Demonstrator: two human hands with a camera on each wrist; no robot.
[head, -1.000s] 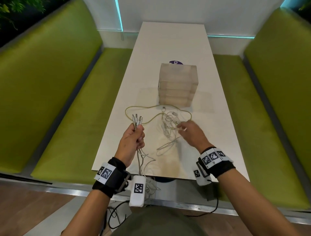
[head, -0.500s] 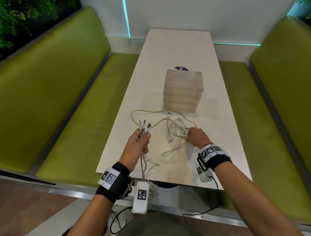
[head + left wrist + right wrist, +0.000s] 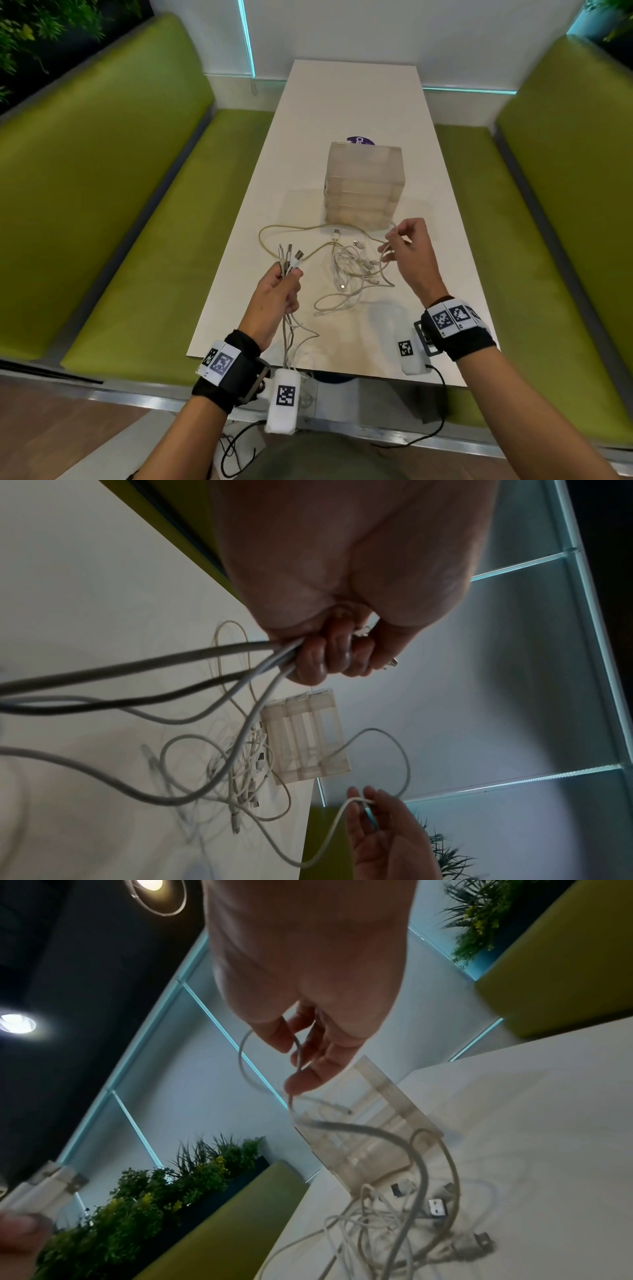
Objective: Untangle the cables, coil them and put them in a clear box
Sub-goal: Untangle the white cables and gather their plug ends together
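Cables (image 3: 352,267) lay in a loose knot on the white table (image 3: 342,102), just on your side of the stack of clear boxes (image 3: 363,186), and that stack was the landmark for everything else. Your left hand (image 3: 277,298), nearer you and to the left of the stack, was closed in a fist round a bundle of cable ends (image 3: 289,260), plugs pointing up toward the stack and the tails hanging off the table edge below your wrist. Your right hand (image 3: 409,250), just in front of the stack's right corner, had thumb and fingertips pinched on one thin white strand (image 3: 373,764), lifted clear of the knot; the other fingers were loosely spread. A yellowish cable (image 3: 274,233) looped along the near foot of the stack and ran back into the tangle.

By my reading you were early in the job. Several ends had been gathered, which helps, but the knot in front of the stack was not yet undone, no cable showed as coiled, and the boxes looked shut and held nothing that I could make out through their cloudy walls. Freeing each strand, winding each one and boxing them all remained.
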